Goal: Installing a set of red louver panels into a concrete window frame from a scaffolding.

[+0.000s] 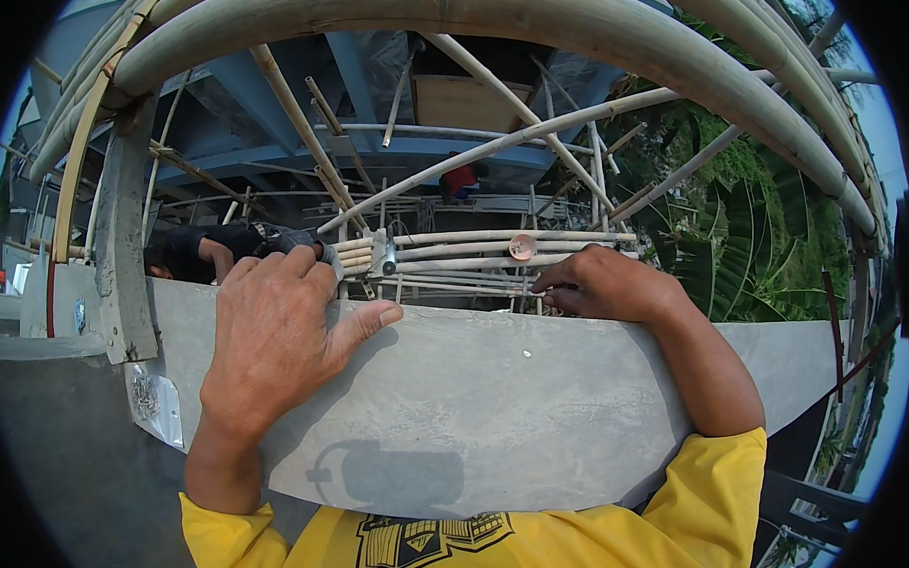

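Smooth grey concrete slab (498,393) — both hands

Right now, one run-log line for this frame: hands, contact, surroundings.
left hand: flat on top of grey concrete wall, fingers over its far edge | right hand: curled over same edge | beyond: bamboo scaffold poles, banana leaves

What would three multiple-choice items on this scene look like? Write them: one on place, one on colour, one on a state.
1. Where does the left hand rest?
A. on the grey concrete wall
B. on a ladder
C. in a pocket

2. What colour are the sleeves?
A. blue
B. yellow
C. white

3. How is the right hand?
A. raised in the air
B. gripping a hammer
C. curled over the wall's top edge by the bamboo poles

Answers: 1 A, palm flat on concrete; 2 B, both sleeves yellow; 3 C, fingers bent over the edge.
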The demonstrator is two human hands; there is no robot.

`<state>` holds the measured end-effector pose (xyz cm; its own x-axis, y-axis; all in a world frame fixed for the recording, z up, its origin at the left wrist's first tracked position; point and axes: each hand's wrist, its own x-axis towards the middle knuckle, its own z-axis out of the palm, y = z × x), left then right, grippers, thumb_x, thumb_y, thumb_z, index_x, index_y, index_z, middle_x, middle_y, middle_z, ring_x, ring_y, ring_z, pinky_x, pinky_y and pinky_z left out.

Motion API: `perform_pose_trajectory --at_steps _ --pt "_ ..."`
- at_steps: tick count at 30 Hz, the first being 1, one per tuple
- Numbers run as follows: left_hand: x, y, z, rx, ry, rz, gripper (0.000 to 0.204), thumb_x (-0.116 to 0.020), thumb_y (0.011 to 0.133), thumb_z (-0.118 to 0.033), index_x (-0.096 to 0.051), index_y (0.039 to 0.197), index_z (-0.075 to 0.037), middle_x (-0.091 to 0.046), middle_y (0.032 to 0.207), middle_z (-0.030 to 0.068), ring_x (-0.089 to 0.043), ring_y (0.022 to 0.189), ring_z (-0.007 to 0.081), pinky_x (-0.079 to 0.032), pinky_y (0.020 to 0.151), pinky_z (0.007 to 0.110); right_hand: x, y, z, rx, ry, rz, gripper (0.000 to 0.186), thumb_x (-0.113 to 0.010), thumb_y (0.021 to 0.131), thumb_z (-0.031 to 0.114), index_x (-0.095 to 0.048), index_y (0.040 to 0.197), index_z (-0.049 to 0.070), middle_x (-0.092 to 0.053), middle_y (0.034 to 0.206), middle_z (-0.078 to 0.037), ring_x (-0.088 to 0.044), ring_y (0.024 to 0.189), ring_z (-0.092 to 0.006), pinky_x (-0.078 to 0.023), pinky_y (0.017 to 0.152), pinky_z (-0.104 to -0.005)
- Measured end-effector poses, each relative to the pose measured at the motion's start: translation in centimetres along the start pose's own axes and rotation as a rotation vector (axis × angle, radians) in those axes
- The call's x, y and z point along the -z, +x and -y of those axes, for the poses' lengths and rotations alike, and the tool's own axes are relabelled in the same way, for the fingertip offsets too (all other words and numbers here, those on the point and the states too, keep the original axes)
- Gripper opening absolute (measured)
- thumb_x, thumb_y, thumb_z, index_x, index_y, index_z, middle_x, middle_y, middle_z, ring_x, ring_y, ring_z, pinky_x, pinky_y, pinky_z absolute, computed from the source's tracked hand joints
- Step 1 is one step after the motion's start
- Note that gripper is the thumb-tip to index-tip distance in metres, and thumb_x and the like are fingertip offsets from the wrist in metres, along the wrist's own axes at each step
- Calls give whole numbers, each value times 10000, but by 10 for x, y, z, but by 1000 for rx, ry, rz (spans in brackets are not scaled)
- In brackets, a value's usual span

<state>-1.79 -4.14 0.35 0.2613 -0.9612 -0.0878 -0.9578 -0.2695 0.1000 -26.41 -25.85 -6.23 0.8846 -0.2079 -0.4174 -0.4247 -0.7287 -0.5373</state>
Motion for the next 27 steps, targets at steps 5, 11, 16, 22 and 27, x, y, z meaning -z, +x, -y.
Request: perform_pose_trajectory --at_steps 5,11,16,22,27 --pt "0 2 0 -7 8 -7 637 -633 839 -623 -700 829 10 -589 782 123 -547 781 252 -415 734 414 0 1 -1 -11 5 0 268 -622 872 117 -696 1124 59 -721 910 -153 -691 851 -300 -531 829 -393" --pt "1 3 -2 2 2 1 637 -633 838 -624 -700 828 10 -591 786 126 -547 783 254 -419 739 413 0 0 0 -16 9 3 268 -622 873 119 -695 1124 58 -721 904 -152 -690 845 -301 -531 827 -388" --pt "2 1 -2 -2 8 -5 635 -637 837 -619 -701 829 13 -594 788 127 -552 778 259 -420 737 416 0 0 -1 -20 7 1 267 -624 872 118 -694 1122 56 -721 898 -150 -691 840 -297 -531 822 -390" --pt "1 2 -2 -15 -1 -20 621 -647 834 -605 -699 819 14 -591 776 128 -558 771 267 -424 730 415 -1 0 -1 -15 14 -1 268 -624 868 109 -693 1120 51 -721 897 -151 -692 838 -296 -532 820 -389" --pt "2 1 -2 -17 5 -30 615 -651 833 -598 -699 821 15 -592 775 129 -560 770 265 -425 730 412 -1 1 -2 14 4 -12 267 -625 866 107 -692 1117 47 -721 896 -151 -692 837 -296 -533 816 -389"
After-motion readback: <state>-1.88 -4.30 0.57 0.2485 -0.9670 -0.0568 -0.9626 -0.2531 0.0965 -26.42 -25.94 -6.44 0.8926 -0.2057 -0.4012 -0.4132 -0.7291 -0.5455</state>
